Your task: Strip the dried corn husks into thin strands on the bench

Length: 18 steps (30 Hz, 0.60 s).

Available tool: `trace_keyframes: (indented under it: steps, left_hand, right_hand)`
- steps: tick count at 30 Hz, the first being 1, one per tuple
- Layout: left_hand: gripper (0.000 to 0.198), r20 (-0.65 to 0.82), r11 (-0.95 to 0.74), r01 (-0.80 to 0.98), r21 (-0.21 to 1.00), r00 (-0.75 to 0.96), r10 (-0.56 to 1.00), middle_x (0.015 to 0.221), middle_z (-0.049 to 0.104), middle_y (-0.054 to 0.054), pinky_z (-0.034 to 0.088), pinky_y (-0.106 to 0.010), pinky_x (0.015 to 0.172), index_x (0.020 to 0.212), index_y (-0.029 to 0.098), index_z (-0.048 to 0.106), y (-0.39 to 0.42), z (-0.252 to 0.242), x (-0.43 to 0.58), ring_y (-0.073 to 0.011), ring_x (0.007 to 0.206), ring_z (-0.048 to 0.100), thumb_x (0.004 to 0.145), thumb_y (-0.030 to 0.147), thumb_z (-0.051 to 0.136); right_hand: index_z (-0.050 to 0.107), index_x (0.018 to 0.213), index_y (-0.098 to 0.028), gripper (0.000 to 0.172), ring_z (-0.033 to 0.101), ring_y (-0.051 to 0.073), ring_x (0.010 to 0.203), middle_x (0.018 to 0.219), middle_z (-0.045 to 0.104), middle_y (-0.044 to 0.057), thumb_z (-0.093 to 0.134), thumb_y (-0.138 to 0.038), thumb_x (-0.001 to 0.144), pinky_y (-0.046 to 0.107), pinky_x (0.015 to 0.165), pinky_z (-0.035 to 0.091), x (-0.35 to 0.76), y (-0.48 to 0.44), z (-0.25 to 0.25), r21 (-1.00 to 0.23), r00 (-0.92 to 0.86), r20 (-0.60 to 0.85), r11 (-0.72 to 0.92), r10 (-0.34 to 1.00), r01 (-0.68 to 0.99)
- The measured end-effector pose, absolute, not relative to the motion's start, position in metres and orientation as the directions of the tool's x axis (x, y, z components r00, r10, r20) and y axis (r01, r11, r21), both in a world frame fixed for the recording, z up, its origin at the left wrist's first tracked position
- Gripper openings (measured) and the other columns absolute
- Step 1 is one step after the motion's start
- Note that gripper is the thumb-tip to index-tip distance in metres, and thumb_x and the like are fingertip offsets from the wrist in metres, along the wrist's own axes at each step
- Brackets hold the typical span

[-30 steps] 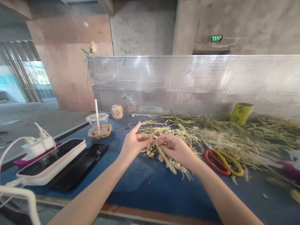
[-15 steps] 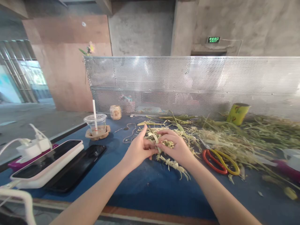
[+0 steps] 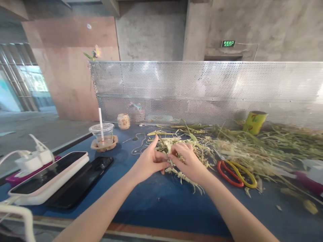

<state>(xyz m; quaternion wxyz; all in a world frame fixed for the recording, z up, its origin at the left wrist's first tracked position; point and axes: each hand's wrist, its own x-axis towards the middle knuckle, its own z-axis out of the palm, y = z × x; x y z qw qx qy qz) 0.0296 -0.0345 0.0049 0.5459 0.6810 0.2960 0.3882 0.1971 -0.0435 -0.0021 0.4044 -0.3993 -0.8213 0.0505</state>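
My left hand (image 3: pixel 151 159) and my right hand (image 3: pixel 185 158) meet over the middle of the blue table. Both are closed on a pale, dried plant braid (image 3: pixel 184 176), whose frayed tail of knotted strips hangs out toward me below my right hand. Thumb and fingers of the left pinch it from one side, its index finger side raised. The right fingers curl over a pale strip (image 3: pixel 168 145) at the near end of the work. Fingertips partly hide where the strips cross. Loose dried plant strips (image 3: pixel 202 144) lie just behind the hands.
Scissors (image 3: pixel 237 173) with red and yellow handles lie right of my hands, beside heaped dried stalks (image 3: pixel 285 141). A yellow-green can (image 3: pixel 254 122) stands behind. At left are a plastic cup (image 3: pixel 102 132), a black phone (image 3: pixel 80 181) and a charging phone (image 3: pixel 49 173). A perforated metal screen (image 3: pixel 164 90) borders the back.
My right hand's fingers have curled further inward and down over the strip. My left hand stays nearly in place, and the view has shifted slightly.
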Motion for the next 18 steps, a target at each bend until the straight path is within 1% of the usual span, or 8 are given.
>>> trace_keyframes:
  steps: [2, 4, 7, 9, 11, 13, 15, 18]
  left_hand:
    - [0.106, 0.210, -0.224, -0.037, 0.974, 0.520, 0.828, 0.077, 0.066, -0.004, 0.044, -0.027, 0.054, 0.139, 0.019, -0.014, -0.034, 0.005, 0.029, -0.0114, 0.053, 0.055, 0.069, 0.019, 0.066]
    - [0.104, 0.207, -0.214, -0.048, 0.976, 0.524, 0.826, 0.075, 0.065, -0.004, 0.044, -0.027, 0.054, 0.139, 0.017, -0.012, -0.034, 0.005, 0.030, -0.0113, 0.054, 0.055, 0.070, 0.019, 0.066]
    - [0.100, 0.183, -0.182, -0.055, 0.982, 0.531, 0.828, 0.070, 0.064, -0.003, 0.043, -0.027, 0.052, 0.139, 0.014, -0.011, -0.035, 0.006, 0.030, -0.0106, 0.051, 0.054, 0.073, 0.023, 0.063]
    - [0.099, 0.171, -0.173, -0.043, 0.984, 0.514, 0.840, 0.067, 0.063, -0.001, 0.042, -0.027, 0.051, 0.139, 0.013, -0.010, -0.035, 0.007, 0.030, -0.0106, 0.050, 0.053, 0.074, 0.026, 0.063]
    - [0.098, 0.164, -0.176, -0.020, 0.984, 0.474, 0.865, 0.066, 0.062, -0.001, 0.040, -0.026, 0.051, 0.139, 0.012, -0.008, -0.035, 0.008, 0.030, -0.0104, 0.049, 0.052, 0.073, 0.026, 0.063]
    - [0.098, 0.155, -0.177, 0.012, 0.984, 0.421, 0.893, 0.065, 0.062, -0.001, 0.039, -0.026, 0.050, 0.139, 0.011, -0.009, -0.035, 0.010, 0.030, -0.0095, 0.049, 0.049, 0.074, 0.025, 0.063]
    - [0.102, 0.149, -0.177, 0.038, 0.983, 0.387, 0.910, 0.067, 0.063, -0.001, 0.037, -0.025, 0.049, 0.138, 0.011, -0.014, -0.035, 0.011, 0.029, -0.0084, 0.048, 0.046, 0.073, 0.024, 0.063]
    - [0.107, 0.151, -0.203, 0.089, 0.975, 0.401, 0.904, 0.064, 0.061, 0.000, 0.033, -0.024, 0.047, 0.136, 0.011, -0.020, -0.033, 0.008, 0.029, -0.0083, 0.048, 0.044, 0.071, 0.023, 0.064]
  right_hand:
    - [0.041, 0.077, -0.022, 0.006, 0.044, 0.014, 0.069, 0.067, 0.046, -0.003, 0.044, -0.018, 0.081, 0.034, 0.078, 0.032, 0.197, -0.045, -0.002, -0.431, -0.340, 0.626, 0.675, 0.701, 0.599]
    - [0.040, 0.083, -0.022, 0.006, 0.044, 0.013, 0.065, 0.066, 0.045, -0.004, 0.045, -0.019, 0.080, 0.031, 0.073, 0.035, 0.196, -0.046, -0.001, -0.512, -0.310, 0.613, 0.664, 0.727, 0.544]
    - [0.038, 0.088, -0.023, 0.011, 0.046, 0.011, 0.060, 0.063, 0.042, -0.006, 0.045, -0.019, 0.080, 0.025, 0.063, 0.037, 0.195, -0.045, -0.001, -0.655, -0.301, 0.568, 0.642, 0.766, 0.399]
    - [0.037, 0.088, -0.023, 0.012, 0.046, 0.010, 0.056, 0.061, 0.040, -0.007, 0.045, -0.019, 0.080, 0.024, 0.058, 0.037, 0.196, -0.044, -0.001, -0.712, -0.315, 0.539, 0.622, 0.782, 0.325]
    - [0.039, 0.089, -0.022, 0.009, 0.045, 0.010, 0.054, 0.059, 0.040, -0.007, 0.044, -0.020, 0.082, 0.023, 0.056, 0.037, 0.199, -0.043, -0.001, -0.748, -0.306, 0.512, 0.592, 0.803, 0.300]
    - [0.042, 0.093, -0.022, 0.011, 0.046, 0.009, 0.054, 0.061, 0.045, -0.006, 0.040, -0.019, 0.083, 0.023, 0.055, 0.038, 0.204, -0.042, 0.002, -0.798, -0.311, 0.471, 0.549, 0.825, 0.249]
    - [0.045, 0.097, -0.022, 0.017, 0.052, 0.010, 0.059, 0.068, 0.054, -0.004, 0.039, -0.015, 0.083, 0.024, 0.058, 0.041, 0.210, -0.043, 0.007, -0.837, -0.370, 0.430, 0.517, 0.823, 0.178]
    - [0.053, 0.096, -0.021, 0.021, 0.058, 0.012, 0.074, 0.081, 0.063, 0.001, 0.046, -0.012, 0.078, 0.027, 0.066, 0.044, 0.213, -0.048, 0.013, -0.829, -0.511, 0.383, 0.530, 0.770, 0.177]
